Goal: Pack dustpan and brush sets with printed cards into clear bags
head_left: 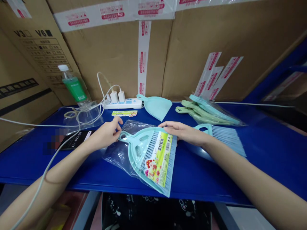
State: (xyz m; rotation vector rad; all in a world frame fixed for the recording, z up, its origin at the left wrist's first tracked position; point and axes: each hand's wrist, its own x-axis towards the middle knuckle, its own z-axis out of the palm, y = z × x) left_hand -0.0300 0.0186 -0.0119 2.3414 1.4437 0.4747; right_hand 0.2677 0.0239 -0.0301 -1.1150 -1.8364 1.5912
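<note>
A light blue dustpan with a brush and a colourful label card [153, 158] lies on a clear plastic bag [120, 153] on the blue table [263, 153]. My left hand [106, 132] pinches the bag's edge beside the dustpan's handle. My right hand [184, 131] rests with fingers stretched flat on the top edge of the brush and bag. A second blue brush [225, 135] lies just right of my right wrist.
An empty blue dustpan [155, 107], a pile of bagged green and blue sets [206, 111], a power strip with chargers [122, 102], a green-labelled bottle [73, 86], a label card [124, 113] and a phone [74, 140] lie around. Cardboard boxes [203, 48] form the back wall.
</note>
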